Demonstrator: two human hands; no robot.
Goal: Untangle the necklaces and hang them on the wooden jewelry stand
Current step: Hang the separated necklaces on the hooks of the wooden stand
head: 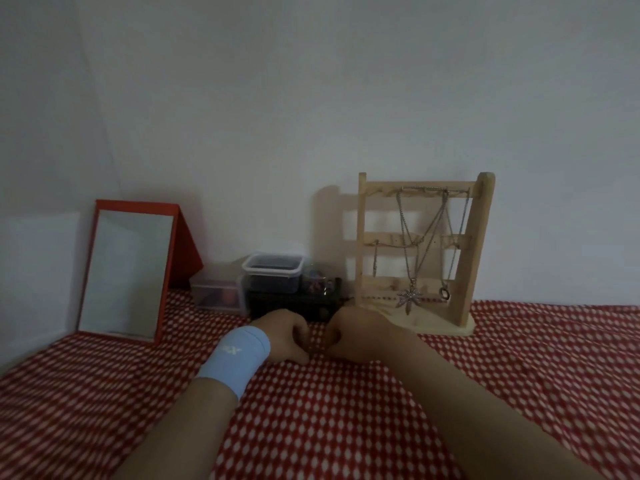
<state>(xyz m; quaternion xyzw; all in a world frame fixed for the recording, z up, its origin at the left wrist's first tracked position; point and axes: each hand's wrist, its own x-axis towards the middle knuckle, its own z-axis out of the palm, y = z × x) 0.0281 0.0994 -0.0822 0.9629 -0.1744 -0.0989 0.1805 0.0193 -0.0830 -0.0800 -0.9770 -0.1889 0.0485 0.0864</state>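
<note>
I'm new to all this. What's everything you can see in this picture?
wooden jewelry stand: one, pale wood, upright against the wall, right of centre
necklaces: several, silver, hanging on the stand; exact count unclear
mirror: one, red-framed, leaning at left
plastic containers: two, clear, between mirror and stand
dark box: one, black, behind the hands
cloth: one, red with white spots, covering the surface
wristband: one, light blue, on left wrist
left hand: one, fingers curled, resting on cloth
right hand: one, fingers curled, close beside the left

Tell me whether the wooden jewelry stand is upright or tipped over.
Upright: the stand sits on its base on the red cloth; necklaces hang down from its top bar.
</note>
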